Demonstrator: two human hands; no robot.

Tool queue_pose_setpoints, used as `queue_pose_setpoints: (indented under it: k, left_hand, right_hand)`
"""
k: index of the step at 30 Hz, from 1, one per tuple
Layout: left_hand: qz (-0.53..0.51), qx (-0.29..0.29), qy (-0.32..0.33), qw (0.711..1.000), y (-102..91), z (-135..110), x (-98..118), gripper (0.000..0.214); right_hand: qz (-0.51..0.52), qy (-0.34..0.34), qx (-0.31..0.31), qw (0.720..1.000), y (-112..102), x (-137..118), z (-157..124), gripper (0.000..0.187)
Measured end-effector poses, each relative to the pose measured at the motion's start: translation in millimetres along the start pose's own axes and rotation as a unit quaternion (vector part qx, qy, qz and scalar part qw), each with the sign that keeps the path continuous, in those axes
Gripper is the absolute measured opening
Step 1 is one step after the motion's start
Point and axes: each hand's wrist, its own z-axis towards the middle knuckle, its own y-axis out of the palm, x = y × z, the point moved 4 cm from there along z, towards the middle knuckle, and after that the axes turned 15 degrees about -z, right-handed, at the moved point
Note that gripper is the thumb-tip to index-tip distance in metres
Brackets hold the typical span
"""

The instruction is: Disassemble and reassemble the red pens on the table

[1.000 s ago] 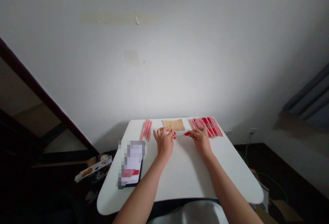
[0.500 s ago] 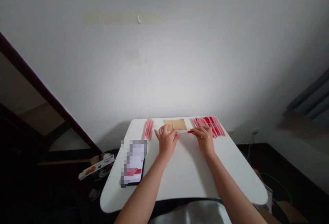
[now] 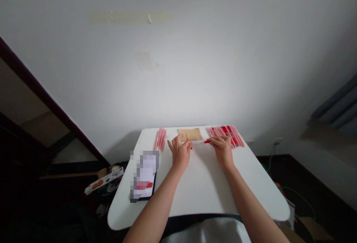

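My left hand is closed at the left end of a slim pen with a whitish barrel, its thumb and index finger pinching while other fingers spread. The pen lies roughly level between my hands. My right hand pinches the red part at the pen's other end. Just behind the left fingers is a tan piece of paper or card. Beyond my right hand lies a row of pink and red pens. A smaller group of pink pens rests to the left of my left hand.
A phone, its screen partly pixelated, lies on the left of the white table. The wall rises directly behind the table. A long printed box sits low at the left, and green cables run at the right.
Both hands keep hold of the pen. My left fingers have shifted slightly left, so a little more of the pale barrel shows between the hands. The pens on the table stay where they were.
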Motion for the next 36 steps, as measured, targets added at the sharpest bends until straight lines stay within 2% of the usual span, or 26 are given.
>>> queue_pose_setpoints:
  k: [7, 11, 14, 28, 36]
  left_hand:
    - [-0.009, 0.008, -0.001, 1.000, -1.7, 1.2, -0.3, 0.027]
    - [-0.014, 0.014, 0.008, 1.000, -3.7, 0.8, 1.2, 0.013]
    - [-0.016, 0.017, 0.009, 1.000, -3.4, 0.4, 0.9, 0.010]
    - [0.000, 0.014, -0.013, 1.000, -0.2, 1.3, -2.8, 0.020]
    - [-0.022, 0.017, 0.008, 1.000, 0.4, 0.5, -1.1, 0.023]
  right_hand:
    - [-0.004, 0.003, 0.001, 1.000, 2.4, 3.4, -1.0, 0.022]
    - [0.001, 0.004, 0.000, 1.000, 1.6, 2.4, -0.7, 0.022]
    - [0.003, 0.009, -0.002, 1.000, 0.4, 0.6, -0.3, 0.023]
    - [0.007, 0.008, -0.002, 1.000, 0.0, 0.1, -0.2, 0.024]
    - [0.004, 0.007, 0.000, 1.000, -2.8, -2.0, 0.6, 0.025]
